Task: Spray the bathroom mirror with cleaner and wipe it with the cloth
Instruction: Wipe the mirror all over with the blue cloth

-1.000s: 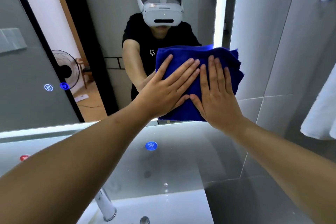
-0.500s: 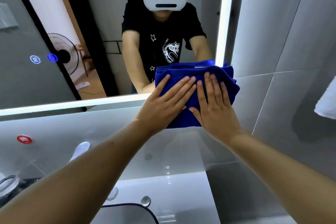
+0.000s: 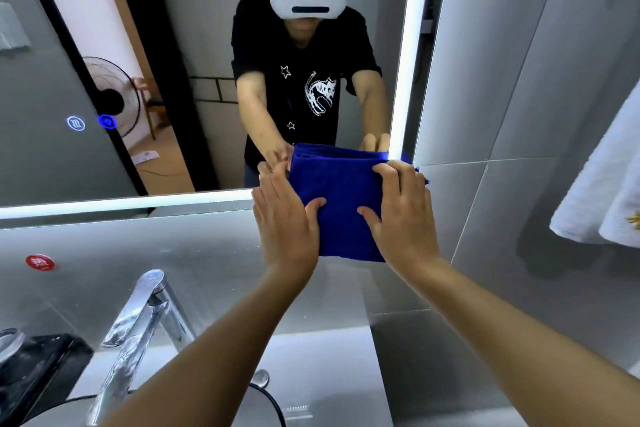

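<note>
We hold the cloth at the mirror's lower right corner. Left hand and right hand grip its sides, fingers apparently wrapped behind.

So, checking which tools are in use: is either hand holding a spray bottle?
No, the left hand and right hand both grip the blue cloth.

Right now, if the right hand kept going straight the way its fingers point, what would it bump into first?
The right hand already grips the blue cloth, fingers pointing up toward the mirror's lower right corner. Going on, it would probably meet the lit mirror edge first, though depth is hard to judge.
</note>
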Demonstrator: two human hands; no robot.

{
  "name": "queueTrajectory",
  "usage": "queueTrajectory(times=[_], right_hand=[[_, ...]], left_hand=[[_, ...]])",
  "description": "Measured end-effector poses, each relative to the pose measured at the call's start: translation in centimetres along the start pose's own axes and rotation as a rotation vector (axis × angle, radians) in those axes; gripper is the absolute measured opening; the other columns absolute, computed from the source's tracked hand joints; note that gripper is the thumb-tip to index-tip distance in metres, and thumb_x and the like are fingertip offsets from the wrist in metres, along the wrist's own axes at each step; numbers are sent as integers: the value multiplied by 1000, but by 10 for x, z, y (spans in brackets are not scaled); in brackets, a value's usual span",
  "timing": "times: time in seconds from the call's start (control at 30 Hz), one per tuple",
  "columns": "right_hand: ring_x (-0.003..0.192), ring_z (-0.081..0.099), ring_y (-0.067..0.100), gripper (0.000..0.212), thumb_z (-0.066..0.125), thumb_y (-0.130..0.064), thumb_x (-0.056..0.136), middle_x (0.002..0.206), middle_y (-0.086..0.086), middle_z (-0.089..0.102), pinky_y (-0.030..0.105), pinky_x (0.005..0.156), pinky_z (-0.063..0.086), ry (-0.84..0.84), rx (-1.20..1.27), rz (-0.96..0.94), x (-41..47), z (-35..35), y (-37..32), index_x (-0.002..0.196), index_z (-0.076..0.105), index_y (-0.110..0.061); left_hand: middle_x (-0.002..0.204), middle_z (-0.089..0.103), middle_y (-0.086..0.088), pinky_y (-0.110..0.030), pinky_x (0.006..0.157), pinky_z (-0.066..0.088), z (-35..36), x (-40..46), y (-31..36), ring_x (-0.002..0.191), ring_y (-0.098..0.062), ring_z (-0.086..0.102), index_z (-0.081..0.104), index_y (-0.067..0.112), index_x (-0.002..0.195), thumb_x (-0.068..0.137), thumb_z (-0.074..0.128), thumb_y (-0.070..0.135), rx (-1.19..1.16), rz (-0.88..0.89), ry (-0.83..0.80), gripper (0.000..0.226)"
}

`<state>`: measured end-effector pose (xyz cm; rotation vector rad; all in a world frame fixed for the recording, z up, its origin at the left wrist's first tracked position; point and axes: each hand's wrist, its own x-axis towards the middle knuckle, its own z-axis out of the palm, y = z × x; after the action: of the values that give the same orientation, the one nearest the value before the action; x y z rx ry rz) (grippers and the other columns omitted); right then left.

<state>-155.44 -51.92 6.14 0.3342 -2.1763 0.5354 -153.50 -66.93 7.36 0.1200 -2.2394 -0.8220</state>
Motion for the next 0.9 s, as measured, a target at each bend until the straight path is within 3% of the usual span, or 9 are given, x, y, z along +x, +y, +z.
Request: queueTrajectory(times=[0.13,0.2,0.27,0.37,0.47,0.57,0.63,0.77,0.9], right_hand=[[111,53,24,62,78,-11,78,128,8,52,37,89,53,-154,82,232,6,-4,-6,131,46,-18],[106,56,21,36,70,-14,86,122,7,57,33,80,55,-232,67,281,4,-5,-4,118,54,-17],[95,56,20,7,61,-12,91,105,6,60,28,65,47,-295,21,276,-1,-6,-2,97,61,-14],[81,50,20,8,55,-8,91,94,3,54,27,55,34,-390,-14,289,-14,-5,-3,90,61,-13],[75,48,21,5,57,-10,91,90,1,47,24,50,29,-436,16,323,-31,-7,-13,90,60,-13],[72,51,23,6,59,-15,92,87,1,47,25,49,35,-454,85,373,-49,-9,-29,86,59,-14],[71,52,25,10,62,-18,91,85,2,50,29,53,41,-469,118,427,-58,-9,-43,82,57,-16],[72,52,24,14,67,-16,86,78,0,53,27,54,36,-545,228,565,-77,-13,-74,80,54,-17],[79,60,22,20,70,-17,86,83,2,60,34,70,53,-639,470,754,-91,-25,-112,96,52,-15]], left_hand=[[116,53,-10,-33,89,42,3,-7,-1,104,-21,48,48,7,118,90,65,18,-105,-100,-73,35],[102,57,-10,-28,78,37,5,-12,-13,92,-20,48,53,6,101,91,62,13,-108,-26,-153,16],[94,60,-13,-27,74,33,6,-19,-28,85,-24,48,59,5,92,89,63,10,-65,79,-233,7],[92,56,-12,-31,74,35,1,-33,-42,85,-21,41,61,3,92,89,63,10,-16,130,-334,7],[96,49,-1,-28,76,40,-14,-45,-48,90,-19,45,56,8,95,94,59,15,-145,45,-456,7],[92,61,4,-33,70,52,-38,-55,-55,84,-17,61,50,20,95,97,55,22,-328,-115,-648,6],[95,68,2,-36,71,57,-54,-62,-60,85,-17,66,52,18,104,97,55,25,-380,-188,-718,10],[90,68,-5,-33,65,53,-85,-77,-63,82,-22,66,50,16,91,96,57,20,-449,-325,-694,9],[91,67,-14,-32,61,54,-116,-85,-70,79,-25,66,49,10,91,94,59,15,-489,-514,-629,12]])
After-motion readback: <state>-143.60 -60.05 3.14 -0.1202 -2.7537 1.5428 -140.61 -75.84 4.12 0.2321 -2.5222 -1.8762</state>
